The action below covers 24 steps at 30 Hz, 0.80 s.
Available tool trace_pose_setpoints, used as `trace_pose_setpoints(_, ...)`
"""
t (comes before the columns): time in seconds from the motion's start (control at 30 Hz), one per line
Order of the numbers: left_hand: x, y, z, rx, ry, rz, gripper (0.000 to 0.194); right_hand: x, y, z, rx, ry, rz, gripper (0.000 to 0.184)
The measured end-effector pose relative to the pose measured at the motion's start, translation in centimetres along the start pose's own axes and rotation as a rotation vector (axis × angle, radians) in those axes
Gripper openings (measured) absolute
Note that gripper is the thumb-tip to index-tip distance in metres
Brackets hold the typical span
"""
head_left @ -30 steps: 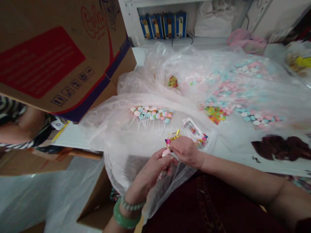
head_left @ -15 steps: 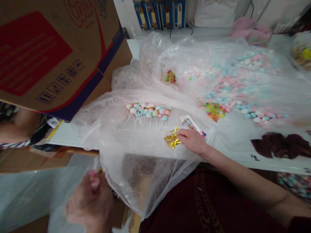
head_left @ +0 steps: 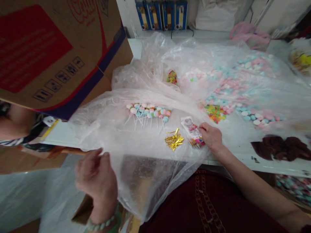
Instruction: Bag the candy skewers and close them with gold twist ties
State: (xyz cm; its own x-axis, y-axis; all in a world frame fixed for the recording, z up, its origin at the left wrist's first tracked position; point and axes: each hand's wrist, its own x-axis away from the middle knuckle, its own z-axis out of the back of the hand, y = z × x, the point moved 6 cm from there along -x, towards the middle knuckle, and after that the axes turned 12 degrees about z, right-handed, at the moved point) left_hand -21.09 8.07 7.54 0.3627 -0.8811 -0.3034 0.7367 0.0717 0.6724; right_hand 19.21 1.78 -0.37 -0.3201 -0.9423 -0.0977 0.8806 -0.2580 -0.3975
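My right hand (head_left: 212,137) rests on the table with its fingers closed on the small stack of printed clear wrappers (head_left: 192,130). A little left of it lies a bundle of gold twist ties (head_left: 174,141). Beyond them a row of pastel lollipops (head_left: 150,112) lies on clear plastic sheeting (head_left: 114,129). My left hand (head_left: 96,176) hovers low at the table's near edge, beside the hanging plastic, with its fingers loosely curled and nothing visible in them.
A big cardboard box (head_left: 55,55) fills the upper left, with another person's arm (head_left: 12,123) beneath it. More pastel candies (head_left: 243,97) and bright gummies (head_left: 215,112) lie under plastic at the right. A dark brown cloth (head_left: 279,147) lies at the right edge.
My left hand dropped the finished lollipop off the table's left side and came back up empty. My right hand left the gold ties and moved right onto the wrappers.
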Motion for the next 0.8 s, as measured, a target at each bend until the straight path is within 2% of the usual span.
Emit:
trace_pose_setpoints(0.03,0.8,1.9,-0.8,0.143,-0.017,0.018,0.021,0.1,-0.4,0.7,-0.039,0.07,0.044,0.023)
trace_pose_setpoints(0.07,1.7,3.6,-2.7,0.263,-0.165,0.062,0.02,0.2,-0.8,1.3,-0.097,0.148,0.089,0.021)
trace_pose_setpoints(0.13,4.5,6.0,-7.6,0.46,-0.585,0.256,0.021,0.6,-1.9,2.1,-0.285,0.26,0.122,0.018)
trace_pose_setpoints(0.17,6.2,6.9,-9.9,0.577,-0.774,0.387,0.026,0.8,-2.5,2.0,-0.42,0.257,0.098,0.016)
trace_pose_setpoints(0.23,9.4,8.3,-13.5,0.787,-1.11,0.633,0.036,1.0,-4.3,0.3,-0.738,0.122,0.008,0.015)
trace_pose_setpoints(0.27,10.6,8.7,-14.7,0.866,-1.228,0.735,0.038,1.1,-5.6,-0.8,-0.886,0.019,-0.021,0.015)
trace_pose_setpoints(0.3,11.3,8.8,-15.5,0.925,-1.284,0.818,0.037,1.1,-7.0,-1.9,-0.992,-0.075,-0.026,0.015)
trace_pose_setpoints(0.33,11.4,8.5,-16.0,0.967,-1.275,0.883,0.034,1.0,-8.3,-2.8,-1.046,-0.15,-0.01,0.016)
trace_pose_setpoints(0.4,10.5,6.8,-16.2,1.006,-1.116,0.975,0.027,0.1,-10.2,-4.2,-0.982,-0.244,0.054,0.021)
trace_pose_setpoints(0.47,9.3,4.6,-15.6,1.007,-0.916,1.038,0.022,-1.4,-11.5,-5.1,-0.733,-0.283,0.146,0.025)
trace_pose_setpoints(0.53,8.3,2.9,-14.8,0.998,-0.802,1.071,0.019,-3.3,-13.1,-5.8,-0.416,-0.328,0.28,0.027)
trace_pose_setpoints(0.6,7.7,1.8,-14.3,0.994,-0.764,1.069,0.019,-4.7,-14.8,-6.7,-0.142,-0.398,0.412,0.03)
trace_pose_setpoints(0.67,7.5,1.3,-14.2,1.001,-0.764,1.064,0.022,-5.5,-16.1,-7.5,0.014,-0.471,0.476,0.031)
trace_pose_setpoints(0.8,7.4,0.6,-14.5,1.053,-0.723,1.055,0.03,-5.4,-15.9,-7.8,0.12,-0.484,0.435,0.026)
